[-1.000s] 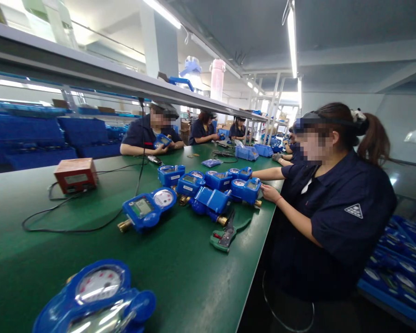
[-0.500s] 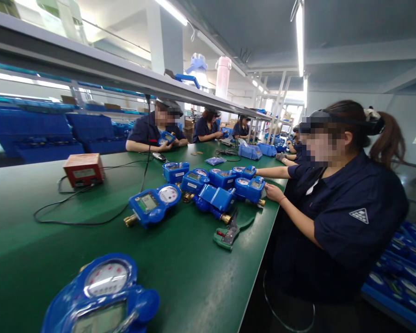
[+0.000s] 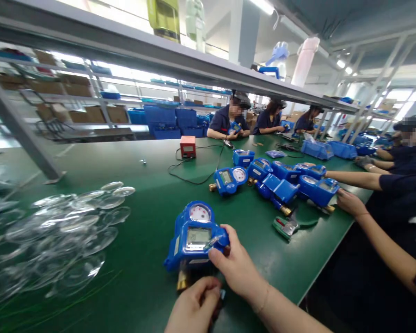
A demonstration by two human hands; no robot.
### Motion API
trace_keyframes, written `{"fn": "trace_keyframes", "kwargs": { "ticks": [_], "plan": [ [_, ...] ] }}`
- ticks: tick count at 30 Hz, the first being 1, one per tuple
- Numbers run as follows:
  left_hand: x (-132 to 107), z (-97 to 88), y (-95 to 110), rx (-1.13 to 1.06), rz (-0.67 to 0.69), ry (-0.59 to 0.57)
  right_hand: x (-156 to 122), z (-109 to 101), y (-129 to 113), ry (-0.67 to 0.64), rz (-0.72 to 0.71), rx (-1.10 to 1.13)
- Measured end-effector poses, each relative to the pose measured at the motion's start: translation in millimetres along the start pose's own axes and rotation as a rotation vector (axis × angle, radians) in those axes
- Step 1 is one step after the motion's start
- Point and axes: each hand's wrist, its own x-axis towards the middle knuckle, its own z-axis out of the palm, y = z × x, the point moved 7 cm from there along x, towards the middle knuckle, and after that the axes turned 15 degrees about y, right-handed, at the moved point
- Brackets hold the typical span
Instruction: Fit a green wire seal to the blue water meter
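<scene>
Item 1. On my feed the blue water meter (image 3: 195,236) lies on the green bench (image 3: 149,194). It is near the front edge and directly ahead of both hands, with the dial end away from me and the display end towards me. Its brass fitting (image 3: 181,279) projects from the near end.

Item 2. Right hand (image 3: 237,267): the grip is closed on the meter's near right corner. The thumb lies along the edge beside the display and the fingers are against the side. Contact confirmed.

Item 3. Left hand (image 3: 194,305): the fingers are curled into a loose fist just below the meter, next to the brass fitting. I cannot tell whether this grip holds anything or touches the fitting, because the knuckles hide it.

Item 4. A spread of clear discs (image 3: 69,231) lies on the bench to the left, well apart from the meter, and many of them overlap. Farther back a single meter (image 3: 229,178) lies alone, with a red box (image 3: 187,146) beyond it. To the right a cluster of meters (image 3: 284,182) is packed together, and a green hand tool (image 3: 287,226) lies just in front of it.

Item 5. A co-worker's hand (image 3: 348,203) rests at the right end of that cluster, against the meter there. Other people sit along the far side of the bench.
</scene>
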Motion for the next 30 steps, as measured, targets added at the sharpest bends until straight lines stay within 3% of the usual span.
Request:
{"fn": "trace_keyframes", "kwargs": {
  "ticks": [4,8,11,15,18,21,25,30],
  "plan": [
    [-5.7,-3.4,4.1,-0.136,-0.027,0.016,4.5,19.6,-42.3,-0.036,-0.270,-0.356],
    [-5.6,-15.3,8.1,-0.190,-0.042,-0.006,7.2,42.6,-64.3,-0.178,-0.451,-0.423],
    [-5.2,-23.7,13.5,-0.266,-0.058,-0.032,10.8,46.5,-57.3,-0.276,-0.449,-0.354],
    [-5.0,-28.0,15.4,-0.421,-0.123,-0.026,11.7,39.5,-41.7,-0.309,-0.417,-0.242],
    [-5.8,-23.6,13.6,-0.486,-0.175,-0.030,2.2,29.8,-36.0,-0.266,-0.420,-0.254],
    [-5.3,-21.6,11.5,-0.505,-0.203,0.012,-16.2,11.6,-36.7,-0.137,-0.459,-0.341],
    [-2.1,-25.7,12.7,-0.485,-0.164,0.065,-48.4,-1.7,-43.4,-0.071,-0.722,-0.555],
    [2.1,-35.5,13.5,-0.385,-0.132,0.114,-63.0,5.2,-41.9,-0.115,-1.069,-0.834]
  ]
}}
